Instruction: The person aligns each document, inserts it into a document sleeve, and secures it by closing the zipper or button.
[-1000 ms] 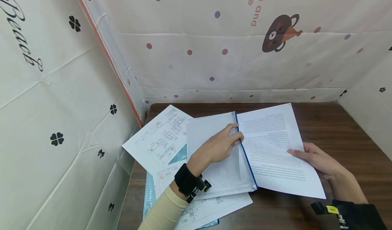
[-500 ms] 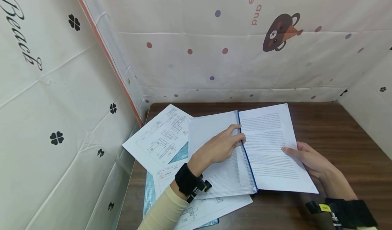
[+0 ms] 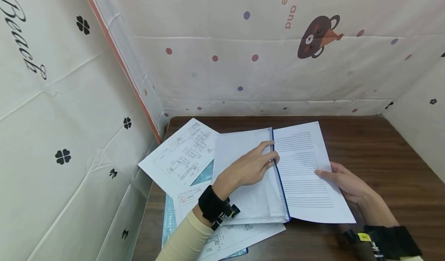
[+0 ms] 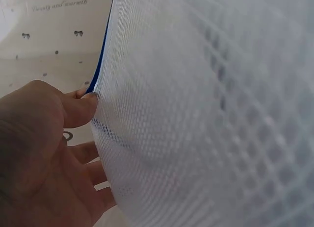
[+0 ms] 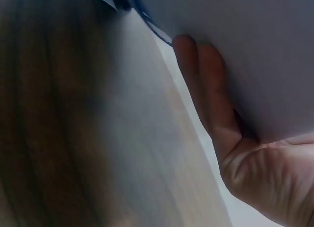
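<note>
A white mesh zipper pouch (image 3: 257, 209) with a blue edge lies tilted over loose papers in the head view. My left hand (image 3: 247, 167) pinches its blue edge between thumb and fingers; the left wrist view shows the thumb on the mesh (image 4: 162, 99). To the right, my right hand (image 3: 352, 183) holds white printed paper (image 3: 302, 164), thumb on top and fingers underneath. The paper's left part disappears at the pouch's blue edge. In the right wrist view, the fingers (image 5: 213, 99) support the paper's underside (image 5: 274, 65). How many sheets there are, I cannot tell.
Sheets with technical drawings, one at the upper left (image 3: 184, 156) and another (image 3: 243, 238) partly under the pouch, lie over a light-blue mesh pouch (image 3: 168, 218). All rest on a brown wooden table (image 3: 379, 153), with patterned cloth walls (image 3: 222, 75) behind and beside it.
My right hand has moved left with the printed paper, and less of the paper shows beyond the blue edge. The left hand and pouch have shifted only slightly.
</note>
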Action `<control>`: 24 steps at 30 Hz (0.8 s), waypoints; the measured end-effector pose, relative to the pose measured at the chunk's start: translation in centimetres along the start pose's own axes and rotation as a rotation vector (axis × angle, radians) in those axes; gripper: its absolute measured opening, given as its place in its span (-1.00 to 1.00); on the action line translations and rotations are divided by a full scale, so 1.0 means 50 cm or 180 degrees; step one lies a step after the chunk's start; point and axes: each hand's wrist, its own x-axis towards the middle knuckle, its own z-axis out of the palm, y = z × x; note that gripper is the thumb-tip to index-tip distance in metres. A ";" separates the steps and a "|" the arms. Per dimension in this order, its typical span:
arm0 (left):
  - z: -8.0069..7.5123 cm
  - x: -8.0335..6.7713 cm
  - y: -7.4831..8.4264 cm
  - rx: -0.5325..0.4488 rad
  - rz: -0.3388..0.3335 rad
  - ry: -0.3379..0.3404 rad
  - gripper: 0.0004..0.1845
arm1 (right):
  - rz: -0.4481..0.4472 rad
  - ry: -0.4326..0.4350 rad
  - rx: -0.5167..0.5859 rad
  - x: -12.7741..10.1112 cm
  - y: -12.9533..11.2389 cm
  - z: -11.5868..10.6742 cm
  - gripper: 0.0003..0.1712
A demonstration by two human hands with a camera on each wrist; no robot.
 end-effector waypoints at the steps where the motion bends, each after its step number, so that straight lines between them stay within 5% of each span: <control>1: 0.001 0.001 0.000 -0.0009 0.0015 0.0008 -0.69 | 0.0007 0.0018 0.0012 0.004 0.003 0.003 -0.58; 9: -0.009 -0.004 0.002 0.0053 -0.0011 -0.0098 -0.74 | 0.0003 0.0342 -0.0219 0.029 0.000 0.030 -0.47; 24: -0.004 -0.002 -0.001 -0.0072 -0.0112 -0.0014 -0.77 | -0.0080 0.0333 -0.0335 0.047 -0.008 0.059 -0.42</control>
